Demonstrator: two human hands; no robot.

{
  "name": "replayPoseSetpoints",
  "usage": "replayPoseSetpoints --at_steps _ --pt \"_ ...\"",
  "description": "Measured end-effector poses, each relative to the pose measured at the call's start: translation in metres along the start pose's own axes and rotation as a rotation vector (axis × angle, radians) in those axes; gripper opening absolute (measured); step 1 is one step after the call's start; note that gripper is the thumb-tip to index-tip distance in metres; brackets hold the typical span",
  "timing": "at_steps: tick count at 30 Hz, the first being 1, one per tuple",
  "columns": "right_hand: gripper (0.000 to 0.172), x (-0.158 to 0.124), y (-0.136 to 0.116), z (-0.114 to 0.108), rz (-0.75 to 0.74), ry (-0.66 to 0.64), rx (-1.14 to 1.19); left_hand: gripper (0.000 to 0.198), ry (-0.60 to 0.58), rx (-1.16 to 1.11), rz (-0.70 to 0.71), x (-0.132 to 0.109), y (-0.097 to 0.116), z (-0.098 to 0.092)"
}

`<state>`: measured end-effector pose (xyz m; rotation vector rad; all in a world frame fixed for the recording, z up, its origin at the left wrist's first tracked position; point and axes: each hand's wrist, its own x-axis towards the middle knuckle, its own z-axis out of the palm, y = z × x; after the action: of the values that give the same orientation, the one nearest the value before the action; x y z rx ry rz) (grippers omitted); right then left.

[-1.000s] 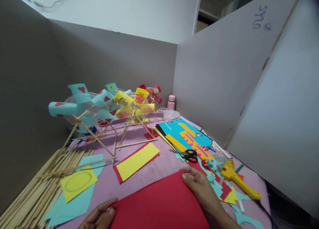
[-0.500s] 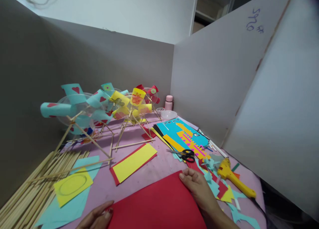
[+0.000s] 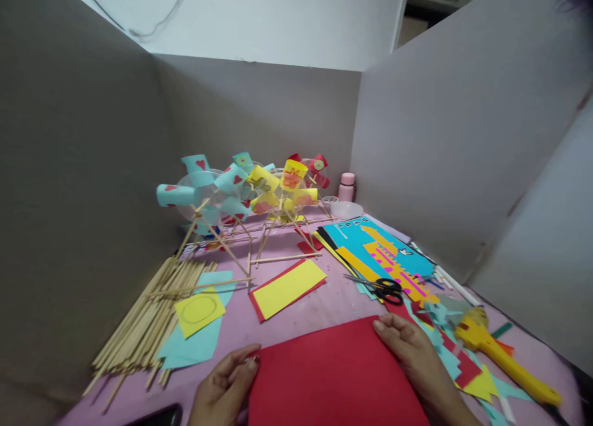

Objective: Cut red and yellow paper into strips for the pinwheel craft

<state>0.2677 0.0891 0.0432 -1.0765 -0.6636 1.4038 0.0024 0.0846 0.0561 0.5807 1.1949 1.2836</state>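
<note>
A large red sheet of paper spans the space between my two hands at the bottom of the view. My left hand pinches its upper left corner between thumb and fingers. At the upper right corner my right hand grips the sheet the same way. Beyond the sheet lies a yellow strip on top of a red one. Black-handled scissors rest to the right, near my right hand. The lower part of the red sheet is cut off by the frame.
Paper pinwheels on stick stands stand at the back left. Wooden sticks lie at left beside a yellow square. Coloured sheets, paper scraps and a yellow glue gun occupy the right. A pink bottle stands behind.
The camera view has turned left, so the scene sits farther right. More of my left hand and a dark object's edge at the bottom now show. Both hands still hold the red sheet.
</note>
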Motion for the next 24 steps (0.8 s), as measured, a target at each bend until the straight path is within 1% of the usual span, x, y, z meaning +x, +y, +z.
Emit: replayPoseSetpoints --at_steps 3,6,9,12,15,18,24 --pt "0.032 -0.003 -0.001 -0.001 0.01 0.042 0.001 0.037 -0.03 -0.059 -0.013 -0.004 -0.002 0.002" --pt "0.032 -0.004 0.0 -0.003 0.093 0.037 0.02 0.03 -0.037 -0.079 -0.023 -0.006 -0.004 0.001" --pt "0.026 -0.003 0.003 -0.007 0.116 -0.001 0.021 0.031 -0.044 -0.089 -0.023 -0.007 -0.006 0.0" --pt "0.025 0.0 0.006 -0.013 0.151 0.007 0.066 0.038 -0.046 -0.089 0.011 -0.007 -0.006 -0.002" --pt "0.027 0.003 0.006 -0.017 0.192 -0.001 0.069 0.032 -0.065 -0.084 0.034 -0.008 -0.006 -0.002" --pt "0.028 0.003 0.005 -0.015 0.19 -0.017 0.03 0.025 -0.072 -0.084 0.033 -0.01 -0.004 0.0" --pt "0.028 -0.008 -0.001 -0.002 0.102 0.031 0.003 0.018 -0.054 -0.111 -0.018 -0.014 -0.002 0.003"
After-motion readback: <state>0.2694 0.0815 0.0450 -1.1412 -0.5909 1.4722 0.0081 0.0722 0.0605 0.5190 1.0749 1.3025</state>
